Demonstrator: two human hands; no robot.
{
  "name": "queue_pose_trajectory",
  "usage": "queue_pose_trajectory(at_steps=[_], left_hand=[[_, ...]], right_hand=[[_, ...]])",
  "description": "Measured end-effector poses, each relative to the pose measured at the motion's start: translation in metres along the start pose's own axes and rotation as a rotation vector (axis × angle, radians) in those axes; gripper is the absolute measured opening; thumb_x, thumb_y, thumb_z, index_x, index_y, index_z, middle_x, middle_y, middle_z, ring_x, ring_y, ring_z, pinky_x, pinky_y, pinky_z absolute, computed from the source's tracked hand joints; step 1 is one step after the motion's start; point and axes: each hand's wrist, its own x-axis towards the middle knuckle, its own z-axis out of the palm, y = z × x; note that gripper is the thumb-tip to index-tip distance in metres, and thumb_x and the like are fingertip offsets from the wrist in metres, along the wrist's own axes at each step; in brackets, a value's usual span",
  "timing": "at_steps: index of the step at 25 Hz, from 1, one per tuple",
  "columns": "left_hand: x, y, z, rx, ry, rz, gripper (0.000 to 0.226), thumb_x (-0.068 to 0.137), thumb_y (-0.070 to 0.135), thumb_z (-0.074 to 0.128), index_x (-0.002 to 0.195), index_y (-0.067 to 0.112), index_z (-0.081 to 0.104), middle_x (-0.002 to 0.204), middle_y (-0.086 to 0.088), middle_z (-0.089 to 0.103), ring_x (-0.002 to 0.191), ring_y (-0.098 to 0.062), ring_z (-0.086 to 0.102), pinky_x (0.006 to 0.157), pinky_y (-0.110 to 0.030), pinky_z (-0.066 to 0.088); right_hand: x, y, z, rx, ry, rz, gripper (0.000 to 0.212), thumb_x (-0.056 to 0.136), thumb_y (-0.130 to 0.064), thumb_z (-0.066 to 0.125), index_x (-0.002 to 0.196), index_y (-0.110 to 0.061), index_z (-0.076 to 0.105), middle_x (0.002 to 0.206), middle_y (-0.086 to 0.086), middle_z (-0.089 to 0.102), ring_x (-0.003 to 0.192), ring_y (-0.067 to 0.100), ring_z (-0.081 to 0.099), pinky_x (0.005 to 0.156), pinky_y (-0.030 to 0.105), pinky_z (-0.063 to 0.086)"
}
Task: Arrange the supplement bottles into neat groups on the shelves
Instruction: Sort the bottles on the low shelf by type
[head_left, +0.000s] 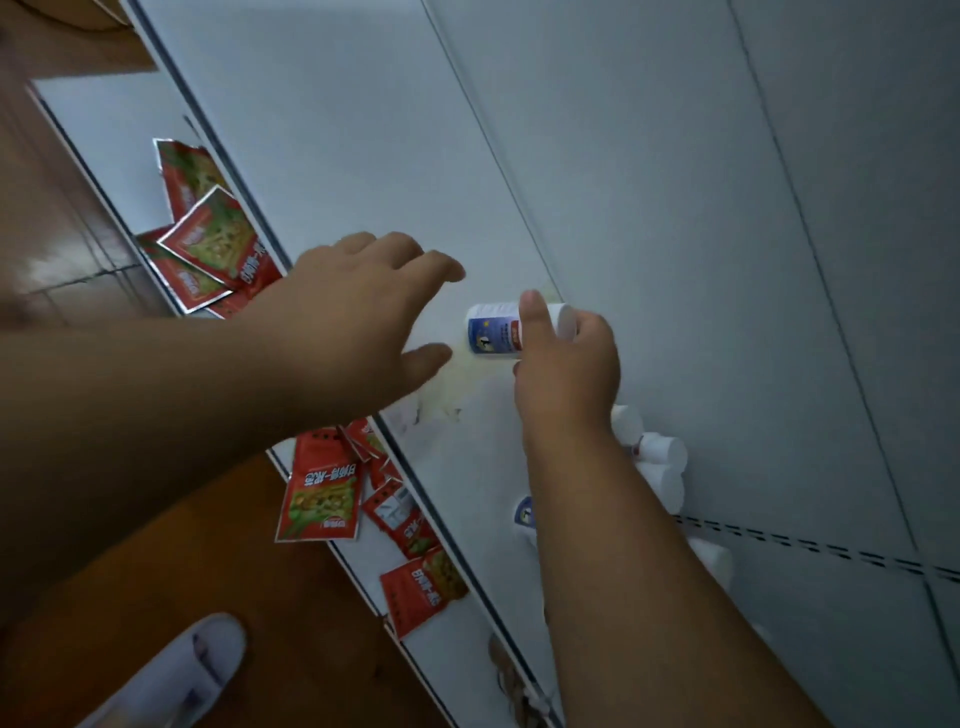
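Your right hand (569, 364) pinches the small bottle (496, 330) mid-body, left hand (358, 312) spread, empty; it looks light, rigid, slick plastic, so keep gripping the label.

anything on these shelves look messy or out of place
Yes. A yellowish stain marks the white shelf below the bottle that the right hand grips. On the lower shelf, red snack packets lie scattered, overlapping at odd angles. The left hand hovers open.
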Motion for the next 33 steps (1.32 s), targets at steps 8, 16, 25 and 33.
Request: queue_pose_trajectory(at_steps=[8,16,25,33], left_hand=[[-0.132,0.076,-0.215,-0.197,0.073,0.116,0.070,0.097,0.064,0.017,0.138,0.015,0.047,0.128,-0.004,0.057,0.117,-0.020,0.052,0.093,-0.036,0.040],[-0.178,0.160,-0.360,-0.306,-0.117,0.229,0.075,0.090,0.075,0.014,0.141,0.028,0.043,0.133,0.011,0.051,0.120,-0.004,0.049,0.097,-0.040,0.046],[-0.167,0.315,-0.387,-0.291,-0.495,0.450,0.080,0.068,0.087,0.017,0.140,0.055,0.030,0.137,0.032,0.038,0.117,0.027,0.034,0.080,-0.001,0.033],[-0.218,0.474,-0.276,-0.260,-0.601,0.633,0.080,0.075,0.081,0.016,0.141,0.043,0.040,0.138,0.025,0.045,0.117,0.017,0.042,0.087,-0.006,0.038]], right_hand=[[-0.193,-0.138,-0.148,0.789,-0.390,0.569,0.061,0.074,-0.072,0.052,0.103,-0.020,0.064,0.090,0.008,0.075,0.080,0.018,0.074,0.079,0.040,0.060],[-0.281,-0.245,-0.281,1.310,-0.402,0.511,0.082,0.049,-0.073,0.064,0.112,-0.020,0.059,0.073,0.007,0.073,0.074,0.026,0.074,0.067,0.044,0.060],[-0.320,-0.210,-0.417,1.368,-0.001,0.422,0.071,0.043,-0.067,0.076,0.091,-0.017,0.059,0.075,0.012,0.064,0.073,0.032,0.067,0.055,0.037,0.053],[-0.374,-0.069,-0.535,1.508,0.399,0.201,0.036,0.062,-0.036,0.074,0.083,-0.010,0.059,0.057,0.002,0.057,0.050,0.016,0.060,0.052,0.032,0.054]])
